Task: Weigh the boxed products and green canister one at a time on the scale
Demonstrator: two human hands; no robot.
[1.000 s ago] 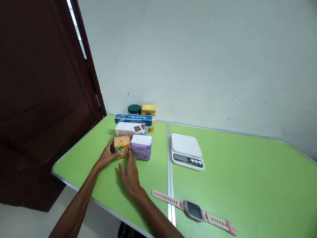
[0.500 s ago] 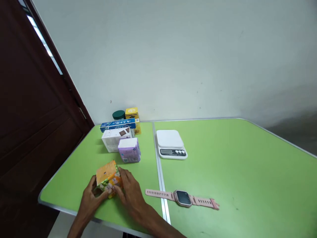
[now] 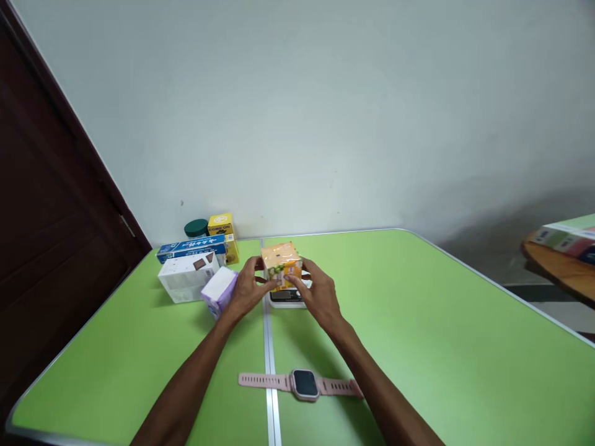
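Both my hands grip an orange tissue pack (image 3: 282,257) with green print, one at each side. My left hand (image 3: 251,286) is closed on its left side, and my right hand (image 3: 320,291) on its right side. The pack is over the white kitchen scale (image 3: 288,303) and hides most of it; whether it touches the scale's plate I cannot tell. Beside my left wrist is a purple and white tissue pack (image 3: 219,290), turned at an angle. A smartwatch with a pink strap (image 3: 305,384) lies flat near the front, its right end close to my right forearm.
Behind the purple pack are a white box (image 3: 186,275), a long blue box (image 3: 191,248), a yellow box (image 3: 220,224) and a dark green lid (image 3: 196,227). The green table (image 3: 418,347) meets the wall. Stacked books (image 3: 569,238) rest on a wooden surface at right.
My hands have carried the orange tissue pack from the front left of the table to over the scale. The purple pack has turned at an angle. The view has shifted right.
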